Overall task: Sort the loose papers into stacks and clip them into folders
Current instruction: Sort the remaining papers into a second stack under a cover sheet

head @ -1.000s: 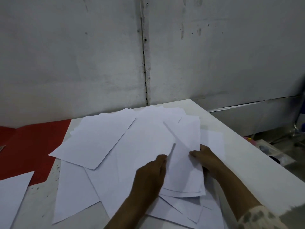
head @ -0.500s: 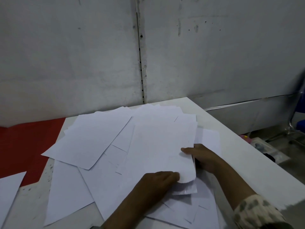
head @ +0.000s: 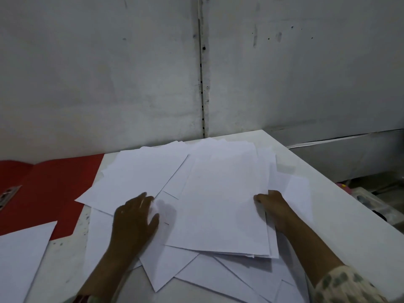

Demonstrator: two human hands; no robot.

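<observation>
The right hand [head: 272,206] holds the right edge of a rough stack of white sheets [head: 223,200]; its thumb lies on top of the stack and the other fingers are hidden under the paper, so it seems to pinch the edge. The left hand [head: 133,219] lies flat, with fingers straight and a little spread, on the loose papers [head: 135,173] to the left of this stack. It presses on them and does not curl around anything.

The stack lies between the two hands, on top of more loose sheets which spread out under it and toward the person, all on a white table [head: 341,217]. Left of the left hand, a red folder [head: 43,193] lies open on the table, with a metal clip [head: 8,194] near its left side. One more white sheet [head: 21,256] lies nearer the person and covers a part of the folder.

All sheets look blank; I can read no writing or label on them. Behind the table stands a grey wall [head: 109,73].
</observation>
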